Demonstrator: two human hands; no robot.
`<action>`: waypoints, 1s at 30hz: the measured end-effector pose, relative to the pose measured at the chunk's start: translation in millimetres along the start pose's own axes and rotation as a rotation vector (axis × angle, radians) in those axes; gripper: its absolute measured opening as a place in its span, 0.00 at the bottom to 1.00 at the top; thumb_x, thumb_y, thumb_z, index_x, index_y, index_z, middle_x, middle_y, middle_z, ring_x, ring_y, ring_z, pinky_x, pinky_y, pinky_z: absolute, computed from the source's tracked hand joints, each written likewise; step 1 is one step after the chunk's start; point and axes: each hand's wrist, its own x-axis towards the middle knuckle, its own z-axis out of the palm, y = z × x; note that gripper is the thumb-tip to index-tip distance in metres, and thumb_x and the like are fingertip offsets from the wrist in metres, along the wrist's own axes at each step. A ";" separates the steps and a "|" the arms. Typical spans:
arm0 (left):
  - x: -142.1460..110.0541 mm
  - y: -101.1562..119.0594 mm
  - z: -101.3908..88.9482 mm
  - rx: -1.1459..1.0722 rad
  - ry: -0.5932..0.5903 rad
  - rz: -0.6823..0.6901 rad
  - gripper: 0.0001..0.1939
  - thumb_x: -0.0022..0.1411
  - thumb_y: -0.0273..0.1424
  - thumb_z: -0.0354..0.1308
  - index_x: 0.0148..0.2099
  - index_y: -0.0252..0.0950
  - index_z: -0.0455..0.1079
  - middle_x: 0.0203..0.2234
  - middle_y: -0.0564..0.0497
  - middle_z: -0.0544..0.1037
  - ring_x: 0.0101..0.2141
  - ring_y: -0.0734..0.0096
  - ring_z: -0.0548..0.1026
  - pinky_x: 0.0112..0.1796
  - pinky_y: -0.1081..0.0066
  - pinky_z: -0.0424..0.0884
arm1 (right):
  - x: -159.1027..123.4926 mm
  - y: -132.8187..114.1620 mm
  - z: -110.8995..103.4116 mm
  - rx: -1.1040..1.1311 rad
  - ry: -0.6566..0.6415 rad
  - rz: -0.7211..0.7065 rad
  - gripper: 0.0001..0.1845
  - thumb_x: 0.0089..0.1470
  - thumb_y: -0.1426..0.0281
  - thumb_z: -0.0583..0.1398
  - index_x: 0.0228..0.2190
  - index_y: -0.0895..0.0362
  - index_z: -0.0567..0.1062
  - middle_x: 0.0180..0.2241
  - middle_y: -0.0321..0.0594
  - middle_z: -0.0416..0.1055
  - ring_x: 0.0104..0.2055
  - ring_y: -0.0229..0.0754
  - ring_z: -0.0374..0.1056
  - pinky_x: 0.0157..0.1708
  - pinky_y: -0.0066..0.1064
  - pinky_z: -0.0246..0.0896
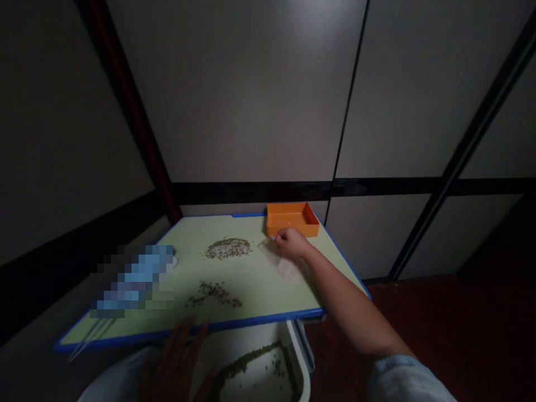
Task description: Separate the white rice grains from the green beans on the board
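Note:
My right hand point(292, 242) is closed in a pinch on a clear plastic bag point(285, 267), just in front of an orange open box point(293, 230). The bag hangs down onto the pale green tabletop point(259, 290). What it contains, if anything, I cannot make out. Down in the shade at the bottom, my left hand point(178, 357) has its fingers spread, holding nothing visible, beside a white tub point(305, 377). Greenish grains point(245, 363) lie along the tub's inner edges. On the tabletop are a rounded pile of small grains point(228, 248) and a looser scatter of darker ones point(215, 295).
A blurred-out blue item point(140, 279) lies at the table's left edge, with a thin cord point(90, 338) hanging below it. The table has a blue rim point(272, 320). Cabinet panels point(251, 100) rise right behind it, and a dark red floor point(422, 324) lies to the right.

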 end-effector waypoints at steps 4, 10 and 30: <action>-0.4 1.5 -1.6 0.020 0.009 -0.010 0.28 0.59 0.42 0.46 0.61 0.46 0.55 0.63 0.45 0.60 0.63 0.53 0.56 0.57 0.41 0.56 | 1.7 5.6 6.8 0.088 0.040 -0.027 0.19 0.56 0.62 0.53 0.20 0.61 0.70 0.18 0.32 0.59 0.22 0.31 0.52 0.23 0.24 0.41; -1.3 0.3 -4.5 0.025 0.012 0.003 0.28 0.59 0.43 0.45 0.62 0.52 0.51 0.64 0.50 0.59 0.65 0.48 0.51 0.57 0.39 0.56 | 1.6 13.2 13.9 0.185 0.111 -0.074 0.21 0.55 0.59 0.52 0.18 0.60 0.67 0.17 0.32 0.57 0.21 0.31 0.51 0.23 0.24 0.43; -0.2 12.2 -20.0 -0.121 0.013 -0.026 0.28 0.60 0.40 0.44 0.62 0.45 0.54 0.65 0.44 0.57 0.65 0.49 0.49 0.56 0.41 0.56 | 32.4 -69.3 -3.9 -0.313 0.044 -0.090 0.19 0.60 0.59 0.52 0.36 0.57 0.78 0.35 0.45 0.76 0.36 0.42 0.68 0.33 0.28 0.52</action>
